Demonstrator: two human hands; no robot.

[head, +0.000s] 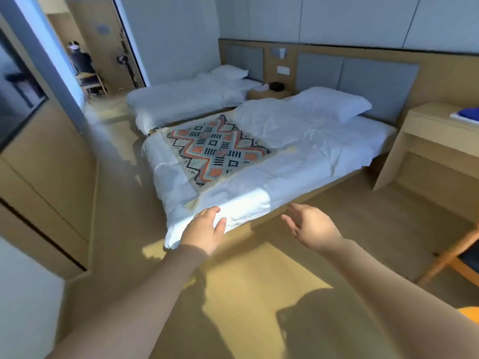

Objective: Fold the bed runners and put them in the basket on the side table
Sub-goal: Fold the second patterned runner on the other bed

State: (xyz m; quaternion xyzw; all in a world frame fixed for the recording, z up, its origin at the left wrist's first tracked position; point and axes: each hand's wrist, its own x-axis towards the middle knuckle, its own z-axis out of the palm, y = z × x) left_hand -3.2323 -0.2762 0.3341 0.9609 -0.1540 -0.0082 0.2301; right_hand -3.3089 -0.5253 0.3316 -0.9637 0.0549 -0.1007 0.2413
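Head view: the left hand [204, 229] reaches out over the near corner of the white duvet [298, 141], fingers loosely spread and curled round nothing; whether it touches the cloth I cannot tell. The right hand [311, 226] hangs in the air beside that corner, over the floor [259, 281], wide open with the palm turned inward and holding nothing.

Beyond both hands, well apart from them, the bed runner [217, 149] lies flat on the duvet across the lower part of the nearer bed, a woven piece with zigzags and a pale fringed border. It looks soft and limp but somewhat thick (more rug than sheet), so it should be light, drape when lifted and fold without springing back, and it is in no way fragile. The best hold is probably the two corners of the near fringed end, one per hand, pinched and lifted clear so the smooth duvet beneath is not dragged along.

At the right stands the side table [427, 120]; something blue sits on it at the frame's edge, too cropped to call a basket.
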